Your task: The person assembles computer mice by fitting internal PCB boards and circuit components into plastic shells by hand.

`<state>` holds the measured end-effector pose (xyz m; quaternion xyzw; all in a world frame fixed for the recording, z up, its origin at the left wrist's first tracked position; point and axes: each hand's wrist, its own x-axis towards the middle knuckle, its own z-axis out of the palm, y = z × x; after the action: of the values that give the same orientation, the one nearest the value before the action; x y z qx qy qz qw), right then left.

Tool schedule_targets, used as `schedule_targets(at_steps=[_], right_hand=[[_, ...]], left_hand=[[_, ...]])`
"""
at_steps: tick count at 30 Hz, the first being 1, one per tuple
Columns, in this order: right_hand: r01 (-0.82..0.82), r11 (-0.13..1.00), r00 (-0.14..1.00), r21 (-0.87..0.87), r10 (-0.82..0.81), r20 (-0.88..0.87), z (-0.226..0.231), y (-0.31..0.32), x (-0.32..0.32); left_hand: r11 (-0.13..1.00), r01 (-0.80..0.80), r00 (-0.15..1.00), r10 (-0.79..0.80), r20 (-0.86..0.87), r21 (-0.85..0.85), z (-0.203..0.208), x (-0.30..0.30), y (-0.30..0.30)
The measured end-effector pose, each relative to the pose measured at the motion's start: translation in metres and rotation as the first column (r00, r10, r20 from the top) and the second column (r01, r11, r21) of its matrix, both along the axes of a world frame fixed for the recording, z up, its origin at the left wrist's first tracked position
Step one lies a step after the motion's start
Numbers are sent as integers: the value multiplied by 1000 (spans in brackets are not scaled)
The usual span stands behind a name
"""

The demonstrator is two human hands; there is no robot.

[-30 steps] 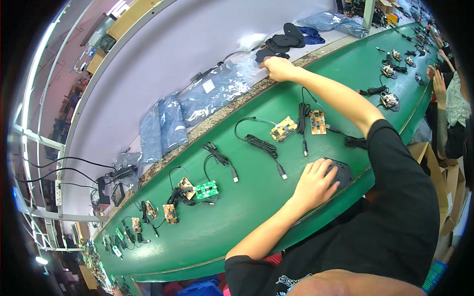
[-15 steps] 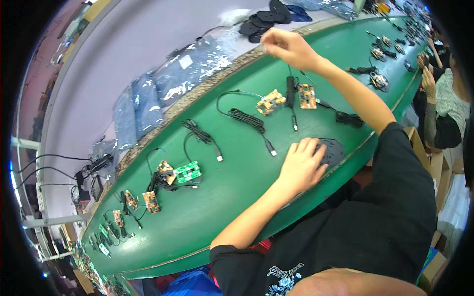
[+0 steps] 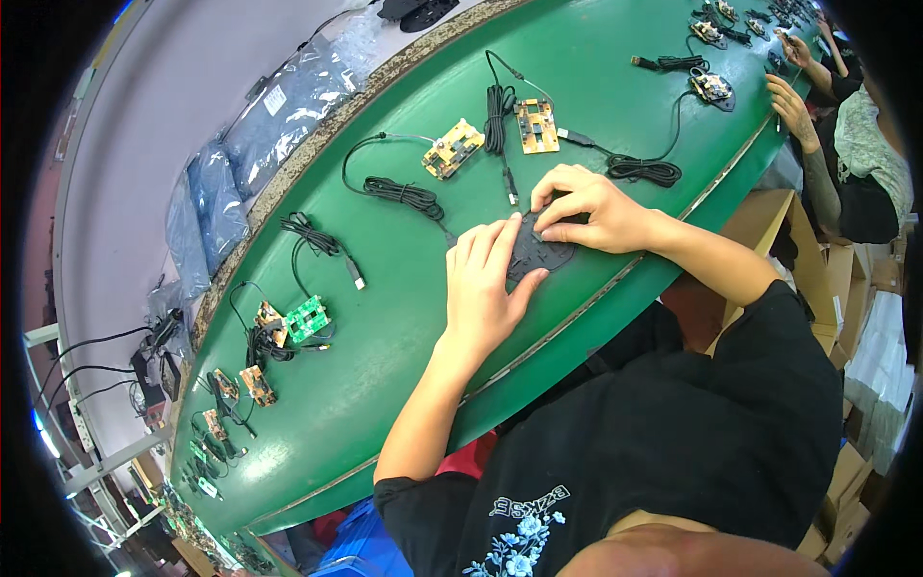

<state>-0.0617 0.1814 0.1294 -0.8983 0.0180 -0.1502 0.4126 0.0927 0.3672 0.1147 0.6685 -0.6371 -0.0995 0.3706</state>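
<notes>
A flat black plastic shell [image 3: 540,256], shaped like the base of a computer mouse, lies on the green belt near its close edge. My left hand [image 3: 481,290] holds it from the left, long fingers along its far left side and thumb at its near edge. Over its upper right part, my right hand [image 3: 598,213] has its fingertips pinched together; whatever is between them is hidden. Just beyond my hands are a tan circuit board [image 3: 536,126] and a yellowish circuit board [image 3: 453,149], with a bundled black USB cable [image 3: 496,120] between them.
Further left lie a green circuit board [image 3: 308,318] and several boards with cables. At the right rests a board on a black shell [image 3: 711,88], near a co-worker's hand [image 3: 791,108]. Plastic bags [image 3: 279,120] line the far ledge; a cardboard box [image 3: 769,226] stands below the near edge.
My right hand has come down from the far side of the belt to the black shell. My left hand has shifted to the shell's left side, and the view has moved.
</notes>
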Motion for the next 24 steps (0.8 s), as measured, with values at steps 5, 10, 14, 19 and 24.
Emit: schedule_targets(at_steps=[5,10,14,19,24], right_hand=[[38,994,999,-104,-41,-31,-1,6,4],[89,990,994,-107,-94,-49,2,10,5],[78,988,993,-137,-89,-72,5,7,7],[387,919,911,-70,-370,181,9,-27,10],[524,777,829,-350,-560,-2,18,-81,33]], left_hand=[[1000,3,1000,-3,1,1,-1,1,1],[1000,9,1000,-9,1,-3,1,2,-1],[1000,21,1000,-21,9,4,0,5,-1],[999,-25,1000,25,-7,-43,3,7,2],[976,-205,977,208,42,-78,-6,36,4]])
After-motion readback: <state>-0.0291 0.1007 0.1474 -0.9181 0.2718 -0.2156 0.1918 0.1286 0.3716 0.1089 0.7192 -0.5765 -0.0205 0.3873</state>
